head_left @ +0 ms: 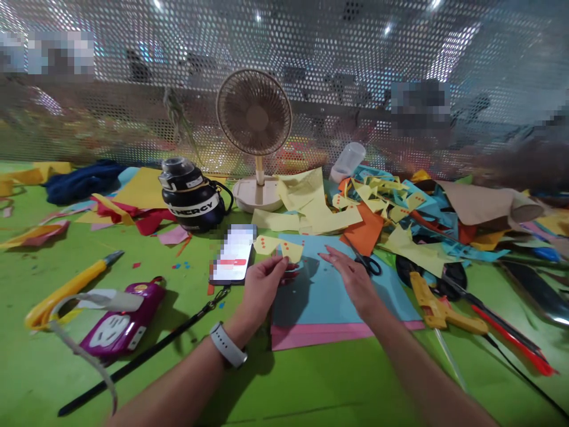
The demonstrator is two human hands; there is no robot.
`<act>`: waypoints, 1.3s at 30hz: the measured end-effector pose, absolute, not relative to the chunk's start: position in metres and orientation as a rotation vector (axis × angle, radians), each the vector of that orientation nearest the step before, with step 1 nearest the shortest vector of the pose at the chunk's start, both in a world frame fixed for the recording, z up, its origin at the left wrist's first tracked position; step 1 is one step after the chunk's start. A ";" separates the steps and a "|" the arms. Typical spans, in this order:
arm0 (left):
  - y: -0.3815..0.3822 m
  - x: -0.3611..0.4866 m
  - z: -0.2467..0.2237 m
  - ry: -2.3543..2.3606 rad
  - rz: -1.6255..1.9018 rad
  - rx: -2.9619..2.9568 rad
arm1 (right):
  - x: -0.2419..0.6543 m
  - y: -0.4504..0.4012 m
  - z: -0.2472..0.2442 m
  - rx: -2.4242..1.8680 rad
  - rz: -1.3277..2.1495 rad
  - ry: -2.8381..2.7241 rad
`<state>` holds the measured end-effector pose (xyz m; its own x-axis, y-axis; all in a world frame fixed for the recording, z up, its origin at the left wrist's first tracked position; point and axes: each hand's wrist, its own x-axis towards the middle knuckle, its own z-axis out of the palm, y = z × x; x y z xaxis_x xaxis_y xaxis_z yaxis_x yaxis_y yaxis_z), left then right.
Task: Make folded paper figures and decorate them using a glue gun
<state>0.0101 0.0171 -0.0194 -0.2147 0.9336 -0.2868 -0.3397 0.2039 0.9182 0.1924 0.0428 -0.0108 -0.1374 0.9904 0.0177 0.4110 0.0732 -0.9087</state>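
My left hand [265, 289] pinches a small pale yellow paper piece [293, 251] marked with orange dots. A second yellow paper piece [267, 245] with similar dots lies just behind it, by the phone [233, 255]. My right hand [351, 276] hovers above or rests on a blue sheet [329, 308]; I cannot tell which. Its fingers are stretched out and hold nothing. Under the blue sheet, pink paper [306, 338] shows along the front edge. Dark scissors [371, 264] lie close beyond my right hand, partly hidden by it.
A yellow glue gun [433, 305] lies right of the sheets, its cord trailing forward. Coloured paper scraps [391, 201] heap up behind. A fan [255, 112] and a black jug [191, 198] stand at the back. Left are a purple power strip [127, 320] and a yellow-handled cutter [75, 287].
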 end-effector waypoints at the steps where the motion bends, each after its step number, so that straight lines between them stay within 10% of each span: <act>1: 0.017 0.010 -0.019 1.259 1.327 0.665 | 0.192 0.042 -0.008 -1.394 1.119 -1.564; 19: 0.019 0.008 -0.024 1.212 1.363 0.645 | 0.179 0.030 -0.031 -1.515 0.236 -2.456; 39: 0.018 0.009 -0.019 1.257 1.335 0.651 | 0.193 0.046 -0.016 -1.282 1.076 -1.626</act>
<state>0.0092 0.0180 -0.0186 -0.2134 0.9337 -0.2875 -0.3435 0.2038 0.9168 0.1930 0.0465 -0.0162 -0.1805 0.9807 0.0752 0.3144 0.1300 -0.9404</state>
